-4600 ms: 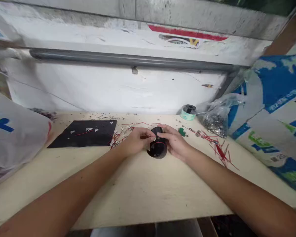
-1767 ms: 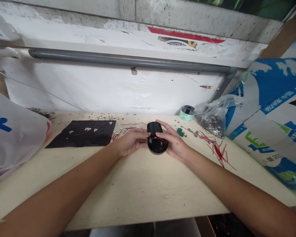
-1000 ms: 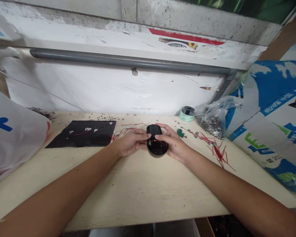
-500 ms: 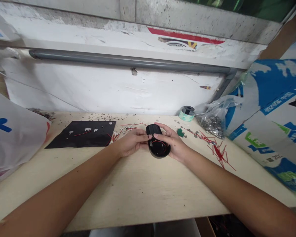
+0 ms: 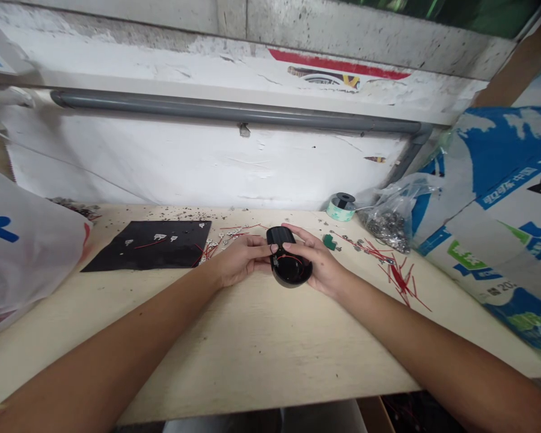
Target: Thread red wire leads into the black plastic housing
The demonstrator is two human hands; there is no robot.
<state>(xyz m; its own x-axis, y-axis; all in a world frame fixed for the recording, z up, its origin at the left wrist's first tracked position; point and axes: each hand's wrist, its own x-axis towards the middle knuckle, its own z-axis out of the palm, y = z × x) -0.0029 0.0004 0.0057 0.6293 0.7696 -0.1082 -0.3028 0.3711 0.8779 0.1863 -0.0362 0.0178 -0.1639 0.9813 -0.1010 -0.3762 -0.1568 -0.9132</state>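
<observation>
The left hand [image 5: 243, 260] and right hand [image 5: 321, 260] are clamped on a glossy black rounded casing [image 5: 291, 269] over the pale wooden tabletop [image 5: 234, 352], facing a scuffed white wall [image 5: 171, 159] with a grey pipe [image 5: 234, 114].

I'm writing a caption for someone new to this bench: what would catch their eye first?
Probably the glossy black casing at the middle of the picture, held by the left grip and right grip. Next might come the large blue-and-white carton along the right side, then the bright red wires scattered on the worktop between it and the right forearm.
</observation>
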